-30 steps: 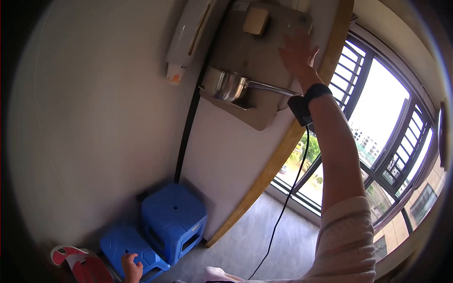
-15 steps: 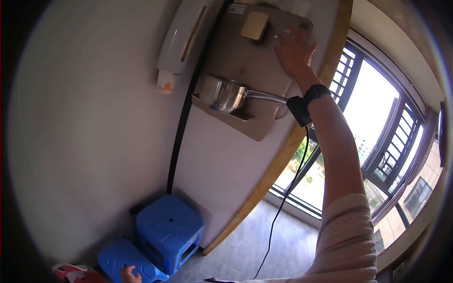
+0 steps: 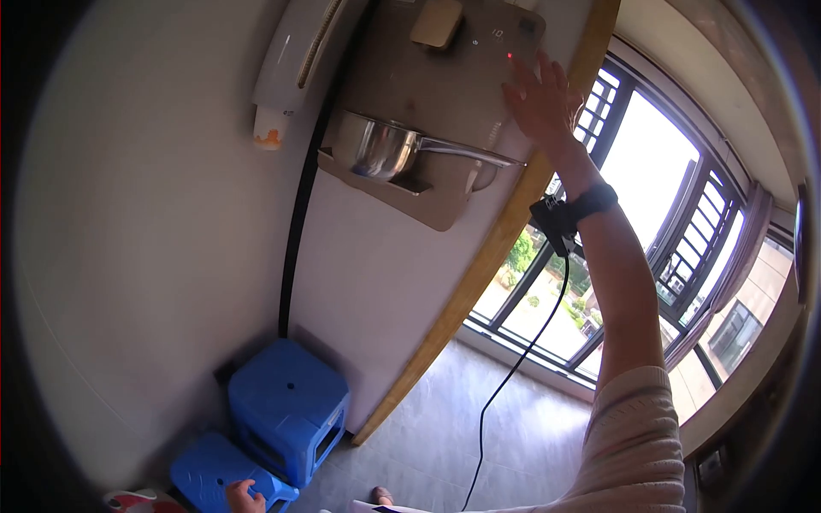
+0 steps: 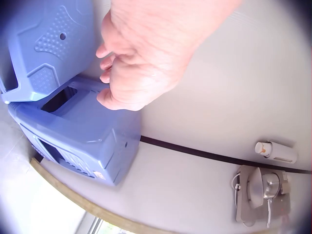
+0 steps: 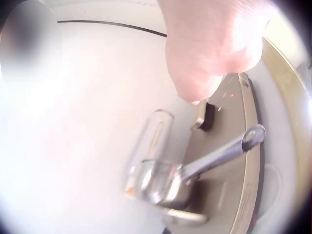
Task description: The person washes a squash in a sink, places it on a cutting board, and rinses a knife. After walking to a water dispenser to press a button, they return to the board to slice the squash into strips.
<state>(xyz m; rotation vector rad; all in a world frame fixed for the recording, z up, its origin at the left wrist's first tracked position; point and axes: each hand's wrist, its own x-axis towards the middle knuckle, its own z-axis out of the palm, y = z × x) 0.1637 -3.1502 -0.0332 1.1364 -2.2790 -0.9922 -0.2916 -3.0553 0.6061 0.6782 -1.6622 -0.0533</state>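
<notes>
My right hand [image 3: 547, 107] hovers by the front edge of a flat brown induction cooker [image 3: 440, 81], fingers extended and holding nothing. Lit digits reading 10 and a small red light [image 3: 510, 56] show on the panel near the fingertips. A steel saucepan [image 3: 368, 150] stands at the cooker's near end, its long handle [image 5: 214, 158] pointing to the front edge. Down at the lower left, my left hand [image 3: 244, 496] hangs with loosely curled fingers. In the left wrist view, that empty hand [image 4: 146, 58] appears in front of two blue plastic stools [image 4: 83, 129].
A small beige block [image 3: 437, 23] sits on the cooker's far part. On the wall hangs a white dispenser [image 3: 295, 56] with an orange-marked end. The counter has a wooden edge [image 3: 487, 265], with windows [image 3: 658, 179] beyond. A black cable [image 3: 505, 385] trails from the right wrist camera.
The right hand has drawn back from over the panel toward its front edge. The digits became visible, then the red light. The head view has shifted; the left hand still hangs low.
</notes>
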